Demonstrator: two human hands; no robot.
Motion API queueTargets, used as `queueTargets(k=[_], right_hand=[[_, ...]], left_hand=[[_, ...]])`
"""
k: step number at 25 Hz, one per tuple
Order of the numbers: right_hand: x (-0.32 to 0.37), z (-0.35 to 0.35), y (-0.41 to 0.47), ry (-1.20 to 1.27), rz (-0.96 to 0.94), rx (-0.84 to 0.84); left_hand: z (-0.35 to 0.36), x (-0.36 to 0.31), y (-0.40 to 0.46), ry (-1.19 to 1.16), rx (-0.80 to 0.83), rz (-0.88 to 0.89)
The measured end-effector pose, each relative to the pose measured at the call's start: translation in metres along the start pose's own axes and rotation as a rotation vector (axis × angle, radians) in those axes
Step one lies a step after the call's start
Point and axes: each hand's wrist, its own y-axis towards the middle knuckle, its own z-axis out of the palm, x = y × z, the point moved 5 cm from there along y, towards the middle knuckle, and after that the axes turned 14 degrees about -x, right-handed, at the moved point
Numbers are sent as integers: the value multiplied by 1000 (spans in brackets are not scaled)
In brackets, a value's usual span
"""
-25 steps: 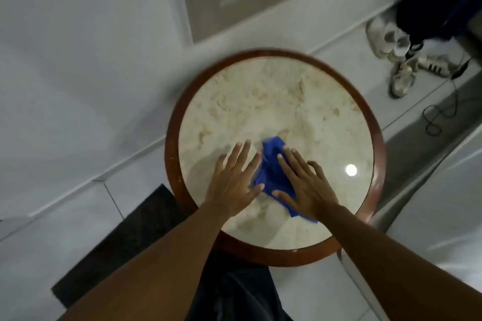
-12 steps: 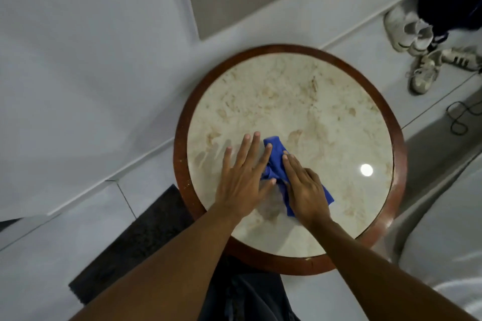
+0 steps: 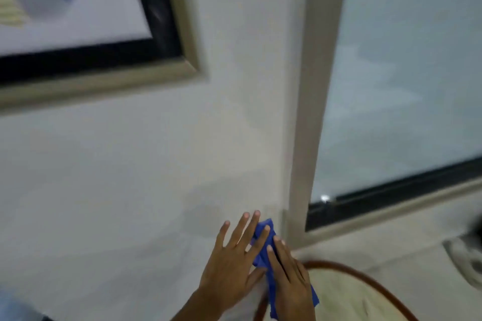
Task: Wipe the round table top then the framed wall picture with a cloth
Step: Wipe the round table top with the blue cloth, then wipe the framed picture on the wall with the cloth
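Observation:
The blue cloth (image 3: pixel 263 236) sits pressed between my two hands, low in the view. My right hand (image 3: pixel 290 277) lies flat over it with fingers together and holds it. My left hand (image 3: pixel 233 262) is beside it with fingers spread, its index finger touching the cloth's edge. The round marble table (image 3: pixel 365 280) with its red-brown rim shows only in part at the bottom right, just right of my hands. The framed wall picture (image 3: pixel 104 81), with a beige outer frame and black inner border, hangs at the upper left, well above my hands.
A beige vertical post (image 3: pixel 310 112) runs down the wall right of the picture, with a frosted glass panel (image 3: pixel 404 86) beyond it. A blurred white shoe (image 3: pixel 467 260) lies on the floor at the far right edge.
The view has swung up from the table top to the wall, bringing the picture into sight. My hands have come closer together with the cloth between them, near the table's left edge.

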Motion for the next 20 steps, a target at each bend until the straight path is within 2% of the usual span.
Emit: queueTargets(k=[2,5,10,12,14,16,20], right_hand=[[40,-3,79,62,-68,-71],[101,-12,186,130,-195,-357],[186,-22,354,190,-195,-640],[213,-18,400,138,-212,-632],[229,-6,420,-26,-228,-582],[231,15,423,-117,-232,-543],[226,28,424,-202,-224,-592]], left_hand=[[-65,52,44,71,-121,-19],[-158,126,107,166,-309,-26],[-292,247,196,389,-606,-97],[-329,291,218,461,-650,-193],[-346,321,230,515,-656,-240],[-343,341,231,553,-672,-215],[-337,344,233,564,-731,-149]])
